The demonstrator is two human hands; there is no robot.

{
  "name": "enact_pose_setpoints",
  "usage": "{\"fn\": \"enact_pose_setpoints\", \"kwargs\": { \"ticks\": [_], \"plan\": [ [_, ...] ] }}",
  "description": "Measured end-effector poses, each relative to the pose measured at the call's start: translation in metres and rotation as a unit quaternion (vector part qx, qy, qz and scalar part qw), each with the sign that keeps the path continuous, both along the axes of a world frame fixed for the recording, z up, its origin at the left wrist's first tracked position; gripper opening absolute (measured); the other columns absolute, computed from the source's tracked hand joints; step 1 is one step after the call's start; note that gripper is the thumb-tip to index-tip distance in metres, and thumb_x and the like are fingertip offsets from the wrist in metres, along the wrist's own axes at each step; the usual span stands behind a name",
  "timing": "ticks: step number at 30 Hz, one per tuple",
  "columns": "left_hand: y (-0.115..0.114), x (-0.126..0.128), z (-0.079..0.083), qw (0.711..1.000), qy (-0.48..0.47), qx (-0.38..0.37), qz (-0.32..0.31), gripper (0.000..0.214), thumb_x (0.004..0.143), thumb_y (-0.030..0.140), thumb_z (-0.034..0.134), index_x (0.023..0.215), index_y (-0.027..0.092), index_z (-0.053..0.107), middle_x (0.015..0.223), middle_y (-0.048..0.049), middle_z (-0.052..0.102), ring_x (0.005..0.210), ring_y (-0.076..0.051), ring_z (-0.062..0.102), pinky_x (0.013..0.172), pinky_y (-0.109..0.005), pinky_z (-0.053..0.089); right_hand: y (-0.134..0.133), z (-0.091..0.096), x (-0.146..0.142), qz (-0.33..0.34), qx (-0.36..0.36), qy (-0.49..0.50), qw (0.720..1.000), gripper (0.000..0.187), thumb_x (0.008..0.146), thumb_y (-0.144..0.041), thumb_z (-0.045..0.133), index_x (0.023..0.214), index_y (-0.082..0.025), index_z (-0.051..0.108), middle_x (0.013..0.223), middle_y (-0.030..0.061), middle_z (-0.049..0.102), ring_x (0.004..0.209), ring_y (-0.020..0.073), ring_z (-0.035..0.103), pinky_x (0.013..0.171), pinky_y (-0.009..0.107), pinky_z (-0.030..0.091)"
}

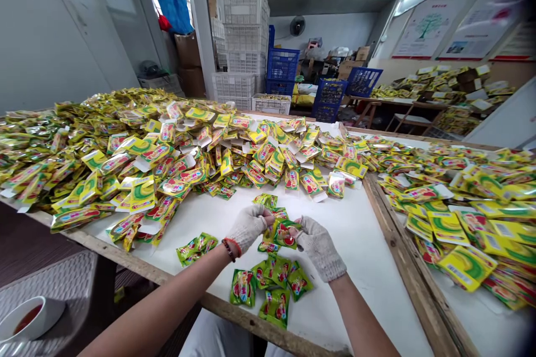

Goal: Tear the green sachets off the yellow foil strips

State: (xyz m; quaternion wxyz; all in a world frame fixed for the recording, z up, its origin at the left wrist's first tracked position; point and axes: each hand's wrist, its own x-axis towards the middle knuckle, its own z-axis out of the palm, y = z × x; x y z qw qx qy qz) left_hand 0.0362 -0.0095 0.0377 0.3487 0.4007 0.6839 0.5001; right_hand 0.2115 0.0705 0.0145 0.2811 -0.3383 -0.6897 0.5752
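Observation:
White fingerless-looking gloves cover both hands, and a beaded bracelet circles the left wrist. Between them, just over the white tabletop (335, 223), is a small green and yellow candy packet (287, 233) with red fruit printed on it. My left hand (250, 228) pinches its left side. At its right end, the fingers of my right hand (317, 246) are closed on it. Several similar loose packets (277, 269) lie below the hands near the table's front edge. A smaller cluster of packets (196, 248) rests left of my left wrist.
A large heap of yellow cartons and packets (142, 195) spreads across the left and back. Wooden strips (397, 240) divide off another pile of cartons (467, 268) at the right. A bowl of reddish liquid (31, 318) stands on a stool at lower left. Crates (245, 39) are stacked behind.

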Motion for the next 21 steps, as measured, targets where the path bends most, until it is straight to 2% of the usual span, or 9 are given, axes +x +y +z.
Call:
{"fn": "enact_pose_setpoints", "kwargs": {
  "ticks": [2, 4, 8, 11, 13, 15, 18, 21],
  "plan": [
    [-0.001, 0.014, 0.002, 0.995, -0.092, 0.023, -0.020, 0.023, 0.072, 0.037, 0.063, 0.070, 0.016, 0.052, 0.052, 0.0066, 0.045, 0.045, -0.007, 0.039, 0.044, -0.020, 0.031, 0.000, 0.001, 0.000, 0.004, 0.007, -0.007, 1.000, 0.024, 0.078, -0.041, 0.062, 0.083, -0.018, 0.057, 0.071, -0.0008, 0.061, 0.058, 0.0113, 0.050, 0.052, 0.023, 0.041],
    [0.000, 0.020, 0.003, 0.988, -0.142, 0.038, -0.037, 0.027, 0.069, 0.039, 0.067, 0.073, 0.016, 0.053, 0.055, 0.0063, 0.046, 0.047, -0.007, 0.039, 0.046, -0.020, 0.032, 0.002, 0.002, 0.002, -0.003, 0.021, -0.016, 1.000, 0.023, 0.078, -0.040, 0.062, 0.081, -0.018, 0.057, 0.074, 0.0008, 0.063, 0.063, 0.0132, 0.054, 0.057, 0.024, 0.044],
    [0.005, 0.018, 0.000, 0.991, -0.114, 0.052, -0.045, 0.027, 0.062, 0.030, 0.074, 0.075, 0.016, 0.055, 0.062, 0.0051, 0.049, 0.055, -0.008, 0.043, 0.051, -0.020, 0.034, 0.004, 0.002, 0.002, -0.024, 0.056, -0.035, 0.998, 0.022, 0.079, -0.039, 0.059, 0.084, -0.017, 0.058, 0.075, 0.0026, 0.064, 0.068, 0.0163, 0.058, 0.062, 0.027, 0.047],
    [0.014, 0.019, -0.003, 0.996, -0.055, 0.062, -0.044, 0.020, 0.063, 0.024, 0.071, 0.072, 0.016, 0.055, 0.065, 0.0040, 0.052, 0.059, -0.010, 0.048, 0.054, -0.021, 0.038, 0.006, 0.001, 0.001, -0.068, 0.083, -0.042, 0.993, 0.031, 0.077, -0.038, 0.062, 0.100, -0.017, 0.059, 0.087, 0.0050, 0.067, 0.077, 0.0185, 0.062, 0.069, 0.030, 0.049],
    [0.027, 0.020, -0.004, 0.994, 0.005, 0.076, -0.080, 0.015, 0.070, 0.025, 0.067, 0.074, 0.017, 0.055, 0.066, 0.0031, 0.055, 0.061, -0.011, 0.052, 0.056, -0.021, 0.041, 0.009, 0.000, 0.003, -0.070, 0.064, -0.035, 0.995, 0.045, 0.074, -0.039, 0.066, 0.112, -0.017, 0.055, 0.093, 0.0062, 0.068, 0.080, 0.0192, 0.063, 0.070, 0.030, 0.050],
    [0.048, 0.019, -0.003, 0.976, 0.146, 0.088, -0.134, 0.011, 0.081, 0.027, 0.057, 0.079, 0.017, 0.056, 0.068, 0.0019, 0.059, 0.061, -0.011, 0.056, 0.056, -0.021, 0.043, 0.016, 0.000, 0.006, -0.050, 0.012, -0.030, 0.998, 0.044, 0.073, -0.042, 0.065, 0.107, -0.016, 0.056, 0.087, 0.0062, 0.069, 0.072, 0.0186, 0.064, 0.060, 0.028, 0.050],
    [0.094, 0.011, -0.002, 0.907, 0.376, 0.099, -0.165, 0.016, 0.090, 0.023, 0.044, 0.093, 0.016, 0.058, 0.085, -0.0040, 0.066, 0.074, -0.013, 0.061, 0.065, -0.024, 0.047, 0.026, 0.005, 0.012, -0.075, -0.030, -0.036, 0.996, 0.034, 0.074, -0.044, 0.062, 0.092, -0.016, 0.058, 0.075, 0.0048, 0.068, 0.055, 0.0165, 0.062, 0.045, 0.024, 0.042],
    [0.145, -0.001, -0.003, 0.863, 0.461, 0.110, -0.174, 0.024, 0.083, 0.015, 0.051, 0.106, 0.018, 0.059, 0.116, -0.0130, 0.061, 0.106, -0.024, 0.057, 0.088, -0.040, 0.044, 0.031, 0.009, 0.015, -0.119, -0.026, -0.023, 0.992, 0.033, 0.073, -0.043, 0.062, 0.092, -0.016, 0.058, 0.076, 0.0047, 0.068, 0.055, 0.0157, 0.062, 0.043, 0.023, 0.041]
  ]
}}
